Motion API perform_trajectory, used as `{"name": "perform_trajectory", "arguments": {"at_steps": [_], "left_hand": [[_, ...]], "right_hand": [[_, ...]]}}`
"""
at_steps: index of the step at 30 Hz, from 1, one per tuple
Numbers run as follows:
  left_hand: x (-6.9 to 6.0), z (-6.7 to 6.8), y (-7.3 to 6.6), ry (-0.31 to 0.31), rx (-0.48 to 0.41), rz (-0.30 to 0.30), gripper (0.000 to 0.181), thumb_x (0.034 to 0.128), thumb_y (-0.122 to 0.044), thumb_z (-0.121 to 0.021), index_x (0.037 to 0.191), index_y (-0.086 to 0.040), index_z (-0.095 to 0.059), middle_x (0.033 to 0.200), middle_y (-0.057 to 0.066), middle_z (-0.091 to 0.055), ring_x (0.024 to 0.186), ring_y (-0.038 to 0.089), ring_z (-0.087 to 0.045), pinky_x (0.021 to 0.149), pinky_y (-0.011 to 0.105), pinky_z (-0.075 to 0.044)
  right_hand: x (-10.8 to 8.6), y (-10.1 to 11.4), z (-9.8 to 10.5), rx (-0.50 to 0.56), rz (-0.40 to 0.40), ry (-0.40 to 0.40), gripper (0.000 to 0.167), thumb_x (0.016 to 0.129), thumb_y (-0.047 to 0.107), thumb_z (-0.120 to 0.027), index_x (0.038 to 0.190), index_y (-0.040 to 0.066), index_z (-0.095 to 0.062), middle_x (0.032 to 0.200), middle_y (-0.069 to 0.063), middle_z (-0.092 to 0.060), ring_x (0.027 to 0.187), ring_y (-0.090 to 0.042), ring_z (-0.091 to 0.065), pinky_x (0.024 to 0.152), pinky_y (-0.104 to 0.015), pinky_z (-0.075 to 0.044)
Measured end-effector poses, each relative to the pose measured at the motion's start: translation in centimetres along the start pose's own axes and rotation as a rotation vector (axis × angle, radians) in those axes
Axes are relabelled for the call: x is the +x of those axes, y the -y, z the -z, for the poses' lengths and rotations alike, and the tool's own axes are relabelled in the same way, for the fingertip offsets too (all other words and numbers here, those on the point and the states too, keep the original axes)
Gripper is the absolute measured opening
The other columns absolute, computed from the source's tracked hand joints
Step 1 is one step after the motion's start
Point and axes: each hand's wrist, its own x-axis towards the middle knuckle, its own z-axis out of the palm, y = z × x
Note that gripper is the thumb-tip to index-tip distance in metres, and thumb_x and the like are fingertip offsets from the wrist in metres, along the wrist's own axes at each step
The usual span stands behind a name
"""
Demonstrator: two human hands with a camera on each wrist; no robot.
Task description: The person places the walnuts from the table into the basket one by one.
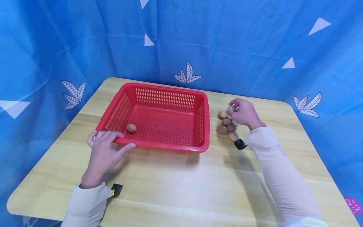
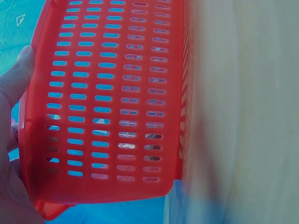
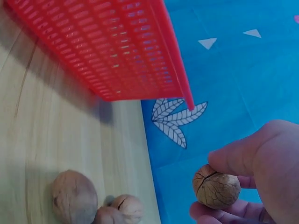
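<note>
A red plastic basket [image 1: 167,147] with slotted walls stands on the table, one walnut [image 1: 131,128] lying inside near its front left. At the front left corner my left hand [image 1: 105,151] grips the rim, thumb along the front edge and fingers over the top; the left wrist view shows the hand at the basket's rim [image 2: 29,107]. To the right of the basket, my right hand [image 1: 245,113] pinches a walnut [image 3: 217,187] between thumb and fingers, raised off the table. Beneath and beside that hand sits a cluster of several walnuts [image 1: 222,129].
The light wooden table [image 1: 175,189] has rounded corners. A blue curtain [image 1: 227,47] with white leaf and triangle prints hangs behind and along the sides. Each wrist carries a small black device, the right one [image 1: 240,144] close to the nearest walnut.
</note>
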Motion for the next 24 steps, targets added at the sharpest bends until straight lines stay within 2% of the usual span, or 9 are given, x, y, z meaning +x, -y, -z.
{"name": "perform_trajectory", "arguments": {"at_steps": [2, 8, 17, 24], "left_hand": [[0.1, 0.0, 0.0, -0.010, -0.008, -0.011, 0.049, 0.0716, -0.039, -0.085, 0.095, -0.002, -0.064, 0.094, 0.018, -0.066, 0.100, 0.038, -0.050, 0.099, 0.062, -0.012], [0.0, -0.1, -0.1, -0.013, -0.009, -0.009, 0.049, 0.0718, -0.040, -0.085, 0.095, -0.002, -0.064, 0.094, 0.019, -0.066, 0.101, 0.039, -0.051, 0.099, 0.063, -0.012], [0.0, 0.0, -0.2, -0.009, -0.005, -0.003, 0.048, 0.0706, -0.037, -0.086, 0.095, -0.002, -0.064, 0.094, 0.018, -0.066, 0.101, 0.039, -0.050, 0.099, 0.062, -0.012], [0.0, 0.0, -0.1, -0.013, -0.007, -0.012, 0.048, 0.0718, -0.040, -0.084, 0.094, -0.003, -0.064, 0.094, 0.018, -0.066, 0.101, 0.039, -0.050, 0.099, 0.062, -0.012]], "right_hand": [[0.1, 0.3, 0.0, -0.013, 0.021, -0.025, 0.033, 0.092, 0.022, -0.061, 0.117, 0.001, -0.058, 0.101, -0.017, -0.061, 0.090, -0.032, -0.057, 0.077, -0.045, -0.046], [0.4, 1.3, -0.1, -0.002, 0.032, -0.031, 0.033, 0.092, 0.024, -0.061, 0.117, 0.001, -0.059, 0.097, -0.015, -0.060, 0.085, -0.030, -0.057, 0.075, -0.043, -0.047], [1.0, 2.8, -0.6, 0.005, 0.067, -0.035, 0.034, 0.091, 0.023, -0.064, 0.116, 0.001, -0.059, 0.096, -0.014, -0.061, 0.093, -0.029, -0.059, 0.080, -0.044, -0.048], [1.1, 4.1, -0.9, 0.045, 0.078, -0.026, 0.033, 0.091, 0.023, -0.066, 0.116, 0.003, -0.059, 0.092, -0.012, -0.061, 0.088, -0.027, -0.061, 0.078, -0.041, -0.048]]}}
